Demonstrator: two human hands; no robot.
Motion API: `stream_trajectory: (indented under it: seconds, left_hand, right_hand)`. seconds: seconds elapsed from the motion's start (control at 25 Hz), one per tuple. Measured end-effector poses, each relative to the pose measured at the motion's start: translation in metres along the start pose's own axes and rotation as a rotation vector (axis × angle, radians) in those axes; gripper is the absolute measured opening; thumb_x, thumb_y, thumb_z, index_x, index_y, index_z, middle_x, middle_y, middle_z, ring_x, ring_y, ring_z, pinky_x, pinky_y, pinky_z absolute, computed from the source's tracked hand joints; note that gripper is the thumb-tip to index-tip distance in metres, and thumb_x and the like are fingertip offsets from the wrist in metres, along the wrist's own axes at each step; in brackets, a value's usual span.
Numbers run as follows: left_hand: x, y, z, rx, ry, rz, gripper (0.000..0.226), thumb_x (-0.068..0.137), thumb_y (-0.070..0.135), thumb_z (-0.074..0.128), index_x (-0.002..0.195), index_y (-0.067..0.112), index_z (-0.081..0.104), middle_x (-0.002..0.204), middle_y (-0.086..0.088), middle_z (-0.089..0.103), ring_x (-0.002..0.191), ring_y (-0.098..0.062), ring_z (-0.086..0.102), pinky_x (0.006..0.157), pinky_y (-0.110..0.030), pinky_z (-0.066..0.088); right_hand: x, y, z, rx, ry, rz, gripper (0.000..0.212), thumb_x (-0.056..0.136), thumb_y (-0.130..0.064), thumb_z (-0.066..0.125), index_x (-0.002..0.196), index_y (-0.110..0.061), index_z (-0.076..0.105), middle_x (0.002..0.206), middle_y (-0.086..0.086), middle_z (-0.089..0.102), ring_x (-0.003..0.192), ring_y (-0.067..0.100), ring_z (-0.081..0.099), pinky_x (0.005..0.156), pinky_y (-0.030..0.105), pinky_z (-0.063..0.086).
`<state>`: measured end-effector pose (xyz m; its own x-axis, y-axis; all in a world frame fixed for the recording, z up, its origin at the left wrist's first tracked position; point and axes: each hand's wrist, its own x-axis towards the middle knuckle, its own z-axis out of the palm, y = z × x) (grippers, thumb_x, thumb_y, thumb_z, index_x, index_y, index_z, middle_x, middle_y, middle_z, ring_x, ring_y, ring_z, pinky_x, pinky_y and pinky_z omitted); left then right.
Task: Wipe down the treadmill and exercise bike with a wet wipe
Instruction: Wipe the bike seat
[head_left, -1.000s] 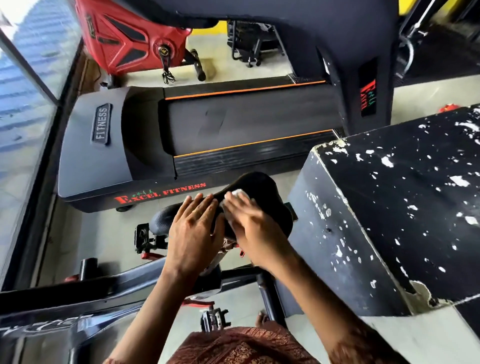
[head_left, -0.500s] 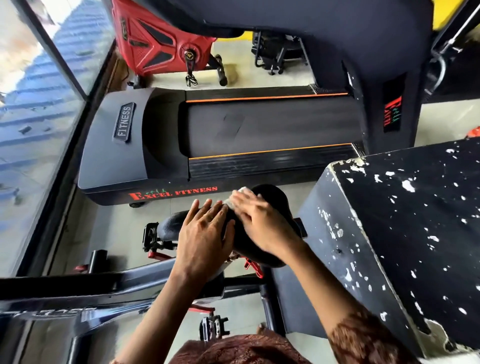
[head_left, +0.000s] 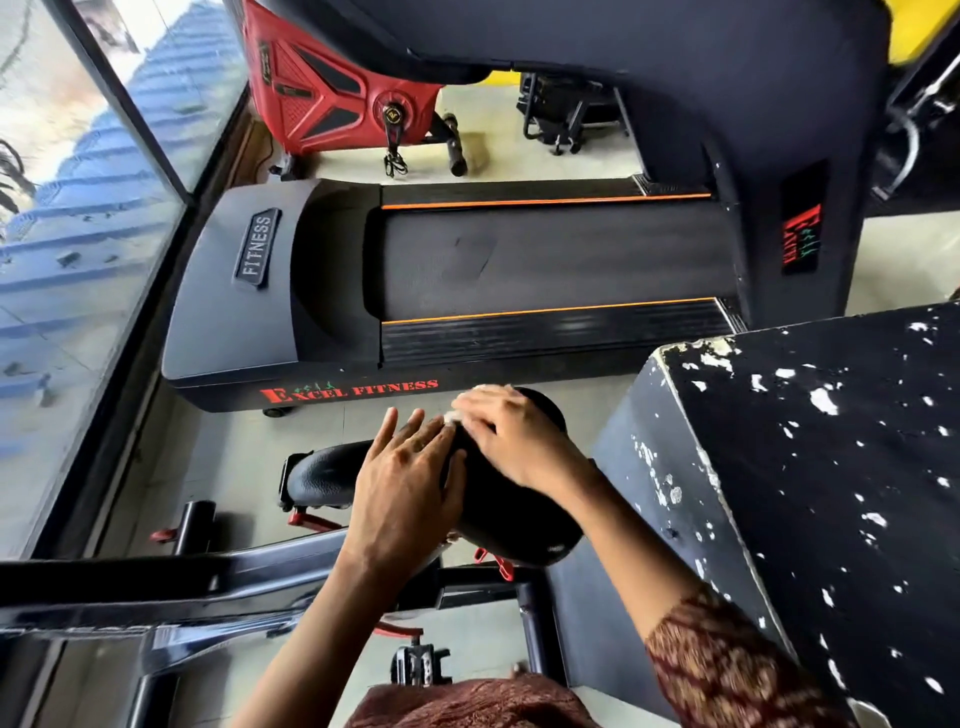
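black pebbled saddle (head_left: 322, 475) under crumpled wipe (head_left: 488, 388)

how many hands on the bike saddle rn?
2. The left hand rests flat on the middle of the saddle. The right hand, beside it, holds the wet wipe against the saddle's far side.

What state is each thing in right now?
left hand: open, flat on saddle
right hand: fingers bent over wet wipe, pressing it onto saddle
wet wipe: bunched, mostly hidden under right hand
saddle: both hands on it
treadmill: deck flat, untouched
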<state>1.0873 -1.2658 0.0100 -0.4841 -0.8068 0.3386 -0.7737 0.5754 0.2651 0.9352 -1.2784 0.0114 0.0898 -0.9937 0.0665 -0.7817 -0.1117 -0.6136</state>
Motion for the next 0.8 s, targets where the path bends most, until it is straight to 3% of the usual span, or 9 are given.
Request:
stream_trajectory:
  seconds: [0.08, 0.28, 0.4, 0.48, 0.52, 0.56, 0.6, 0.68, 0.8]
  left_hand:
    - [0.002, 0.002, 0.002, -0.007, 0.002, -0.002, 0.043, 0.088, 0.030, 0.041, 0.105, 0.006, 0.072, 0.108, -0.011, 0.071, 0.108, -0.032, 0.064, 0.109, -0.036, 0.024]
    - [0.003, 0.020, 0.014, -0.032, -0.018, 0.106, 0.043, 0.088, 0.032, 0.045, 0.105, 0.004, 0.072, 0.115, -0.014, 0.068, 0.113, -0.030, 0.062, 0.108, -0.036, 0.028]
    - [-0.001, 0.027, 0.020, -0.047, -0.038, 0.145, 0.044, 0.090, 0.032, 0.044, 0.111, 0.003, 0.070, 0.120, -0.015, 0.065, 0.116, -0.029, 0.060, 0.107, -0.038, 0.038]
    - [-0.001, 0.026, 0.020, -0.047, -0.032, 0.152, 0.045, 0.090, 0.032, 0.044, 0.113, 0.004, 0.069, 0.121, -0.014, 0.065, 0.117, -0.029, 0.059, 0.104, -0.041, 0.042]
    - [-0.001, 0.025, 0.020, -0.044, -0.028, 0.154, 0.045, 0.091, 0.033, 0.043, 0.114, 0.004, 0.069, 0.121, -0.014, 0.064, 0.117, -0.028, 0.059, 0.104, -0.041, 0.042]
    - [-0.001, 0.025, 0.020, -0.041, -0.029, 0.156, 0.045, 0.091, 0.033, 0.043, 0.114, 0.004, 0.069, 0.121, -0.015, 0.064, 0.117, -0.028, 0.059, 0.104, -0.042, 0.042]
    - [-0.001, 0.024, 0.019, -0.042, -0.032, 0.158, 0.046, 0.091, 0.033, 0.043, 0.114, 0.003, 0.068, 0.122, -0.015, 0.064, 0.118, -0.029, 0.059, 0.104, -0.043, 0.042]
    - [0.000, 0.024, 0.019, -0.047, -0.032, 0.164, 0.046, 0.092, 0.033, 0.043, 0.115, 0.002, 0.067, 0.122, -0.016, 0.063, 0.118, -0.030, 0.058, 0.103, -0.046, 0.043]
    - [-0.003, 0.022, 0.019, -0.042, -0.037, 0.189, 0.047, 0.093, 0.033, 0.042, 0.117, 0.001, 0.066, 0.124, -0.017, 0.062, 0.120, -0.031, 0.057, 0.104, -0.047, 0.042]
  right_hand:
    - [0.015, 0.023, -0.012, 0.018, -0.038, 0.083, 0.027, 0.097, -0.015, 0.047, 0.104, -0.008, 0.072, 0.117, 0.007, 0.067, 0.116, 0.026, 0.056, 0.101, 0.034, 0.038]
    - [-0.028, 0.033, -0.026, 0.268, 0.199, 0.491, 0.034, 0.100, -0.032, 0.047, 0.122, -0.012, 0.065, 0.130, 0.002, 0.059, 0.120, 0.020, 0.054, 0.092, 0.017, 0.037]
    - [-0.075, 0.012, -0.027, 0.187, 0.258, 0.582, 0.046, 0.098, -0.043, 0.045, 0.100, -0.006, 0.071, 0.052, -0.001, 0.059, 0.053, 0.015, 0.048, 0.056, 0.022, 0.036]
    - [-0.102, 0.003, -0.029, 0.186, 0.248, 0.562, 0.036, 0.096, -0.036, 0.052, 0.101, -0.007, 0.073, 0.039, -0.003, 0.042, 0.050, 0.006, 0.050, 0.052, 0.014, 0.036]
    - [-0.106, 0.002, -0.031, 0.208, 0.258, 0.535, 0.030, 0.095, -0.031, 0.056, 0.104, -0.008, 0.073, 0.050, -0.026, 0.038, 0.052, -0.003, 0.054, 0.054, 0.012, 0.037]
    - [-0.103, 0.002, -0.033, 0.203, 0.270, 0.515, 0.028, 0.094, -0.030, 0.057, 0.104, -0.008, 0.073, 0.069, -0.010, 0.072, 0.060, -0.003, 0.059, 0.057, 0.016, 0.038]
    - [-0.095, 0.006, -0.031, 0.175, 0.272, 0.506, 0.031, 0.095, -0.033, 0.056, 0.102, -0.009, 0.074, 0.073, 0.001, 0.072, 0.064, -0.012, 0.051, 0.058, 0.020, 0.035]
    - [-0.075, 0.017, -0.023, 0.150, 0.255, 0.545, 0.038, 0.098, -0.036, 0.050, 0.100, -0.005, 0.072, 0.075, 0.015, 0.067, 0.065, 0.031, 0.047, 0.064, 0.029, 0.035]
    - [-0.080, 0.028, -0.008, 0.236, 0.355, 0.517, 0.032, 0.097, -0.027, 0.053, 0.104, -0.002, 0.071, 0.110, 0.018, 0.068, 0.086, 0.020, 0.067, 0.071, 0.028, 0.046]
